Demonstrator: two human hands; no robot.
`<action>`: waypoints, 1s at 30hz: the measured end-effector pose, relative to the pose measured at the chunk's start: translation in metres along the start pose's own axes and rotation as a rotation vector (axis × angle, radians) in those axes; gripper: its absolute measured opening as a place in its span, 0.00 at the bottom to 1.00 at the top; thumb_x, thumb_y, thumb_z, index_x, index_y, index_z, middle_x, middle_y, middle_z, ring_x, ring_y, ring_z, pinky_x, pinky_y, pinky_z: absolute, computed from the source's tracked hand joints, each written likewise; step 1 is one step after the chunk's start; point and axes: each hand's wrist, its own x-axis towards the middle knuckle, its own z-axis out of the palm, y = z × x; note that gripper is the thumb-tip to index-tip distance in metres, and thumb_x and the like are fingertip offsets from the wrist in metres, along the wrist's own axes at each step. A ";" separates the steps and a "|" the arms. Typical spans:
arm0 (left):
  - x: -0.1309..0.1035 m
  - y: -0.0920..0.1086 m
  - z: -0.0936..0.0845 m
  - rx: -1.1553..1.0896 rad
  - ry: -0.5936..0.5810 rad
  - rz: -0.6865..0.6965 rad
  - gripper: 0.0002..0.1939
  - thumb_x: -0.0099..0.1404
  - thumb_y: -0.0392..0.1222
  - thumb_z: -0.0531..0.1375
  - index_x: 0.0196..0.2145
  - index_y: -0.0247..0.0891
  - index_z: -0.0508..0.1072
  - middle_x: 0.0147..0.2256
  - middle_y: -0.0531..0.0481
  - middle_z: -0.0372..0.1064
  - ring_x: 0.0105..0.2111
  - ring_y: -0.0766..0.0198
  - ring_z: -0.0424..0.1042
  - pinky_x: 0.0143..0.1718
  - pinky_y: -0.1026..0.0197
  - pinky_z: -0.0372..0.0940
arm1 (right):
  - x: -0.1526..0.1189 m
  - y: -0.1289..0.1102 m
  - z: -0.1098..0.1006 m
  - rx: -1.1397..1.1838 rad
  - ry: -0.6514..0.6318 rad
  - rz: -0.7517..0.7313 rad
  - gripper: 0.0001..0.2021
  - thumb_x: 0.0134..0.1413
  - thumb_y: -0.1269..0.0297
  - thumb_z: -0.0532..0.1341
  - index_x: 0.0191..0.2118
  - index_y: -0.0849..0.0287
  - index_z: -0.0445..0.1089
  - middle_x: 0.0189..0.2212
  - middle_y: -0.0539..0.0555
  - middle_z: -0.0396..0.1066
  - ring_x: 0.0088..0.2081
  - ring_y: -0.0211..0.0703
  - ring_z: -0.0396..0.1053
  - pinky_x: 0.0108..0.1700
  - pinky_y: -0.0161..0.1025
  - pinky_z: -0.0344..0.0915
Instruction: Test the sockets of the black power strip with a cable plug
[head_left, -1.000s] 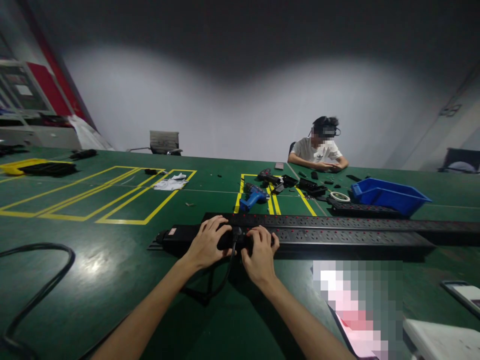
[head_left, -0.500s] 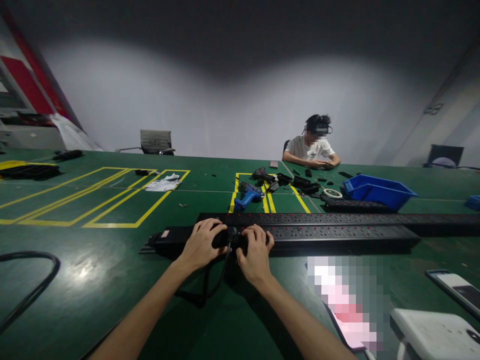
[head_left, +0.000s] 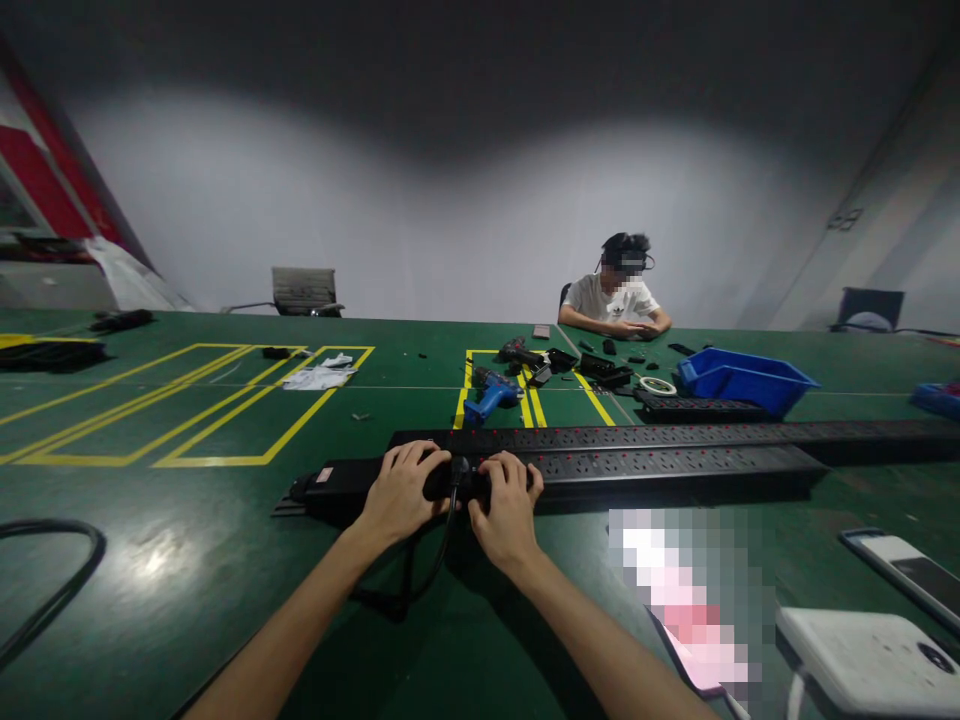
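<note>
A long black power strip [head_left: 675,462] with rows of sockets and small red marks lies across the green table in front of me. My left hand [head_left: 409,488] is wrapped over its left part, fingers on top. Just to the right, my right hand [head_left: 508,502] grips the same strip with bent fingers. Between the two hands a black plug [head_left: 460,470] sits at the strip's top, and its cord [head_left: 444,555] hangs down toward me and loops on the table. The fingertips' undersides are hidden. Right behind lies a second power strip [head_left: 847,434].
Beyond the strips lie a blue power drill [head_left: 491,397], a blue bin [head_left: 742,378], a roll of tape [head_left: 657,386] and black parts. Phones [head_left: 911,570] and a white device [head_left: 862,655] are at right, a cable [head_left: 94,545] at left. A person [head_left: 615,290] sits opposite.
The camera view has shifted slightly, so the scene sits a little further left. Both hands keep their place on the power strip.
</note>
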 end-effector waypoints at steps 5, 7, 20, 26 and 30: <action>0.001 -0.002 0.000 0.004 -0.017 0.008 0.29 0.53 0.57 0.65 0.51 0.46 0.69 0.52 0.44 0.64 0.55 0.48 0.60 0.56 0.45 0.53 | 0.000 0.000 -0.002 -0.014 -0.021 -0.003 0.17 0.50 0.64 0.59 0.48 0.54 0.65 0.53 0.59 0.63 0.59 0.54 0.54 0.61 0.56 0.37; 0.002 -0.002 0.000 0.003 -0.020 0.011 0.29 0.52 0.57 0.65 0.51 0.46 0.70 0.53 0.43 0.63 0.56 0.48 0.59 0.56 0.45 0.53 | -0.001 0.000 -0.003 -0.024 -0.027 -0.003 0.17 0.50 0.64 0.59 0.48 0.54 0.65 0.53 0.58 0.62 0.59 0.54 0.53 0.61 0.56 0.36; 0.003 -0.001 0.002 0.004 0.003 -0.016 0.25 0.53 0.51 0.63 0.49 0.45 0.71 0.52 0.43 0.64 0.57 0.48 0.58 0.57 0.45 0.52 | 0.015 -0.008 -0.012 -0.127 -0.089 -0.226 0.22 0.58 0.57 0.55 0.57 0.57 0.59 0.51 0.60 0.64 0.56 0.53 0.55 0.60 0.55 0.39; 0.004 -0.001 0.001 -0.009 -0.001 -0.028 0.23 0.54 0.51 0.63 0.48 0.46 0.71 0.52 0.43 0.63 0.57 0.48 0.58 0.56 0.45 0.53 | 0.040 -0.004 -0.012 -0.189 -0.189 -0.392 0.19 0.58 0.54 0.57 0.51 0.58 0.64 0.45 0.59 0.67 0.48 0.52 0.59 0.53 0.49 0.49; 0.003 0.000 0.000 -0.002 0.003 -0.025 0.24 0.55 0.53 0.62 0.49 0.45 0.71 0.52 0.42 0.63 0.57 0.48 0.58 0.56 0.45 0.53 | 0.052 -0.003 -0.008 -0.223 -0.214 -0.489 0.15 0.61 0.55 0.55 0.46 0.59 0.67 0.41 0.59 0.67 0.45 0.50 0.59 0.50 0.46 0.52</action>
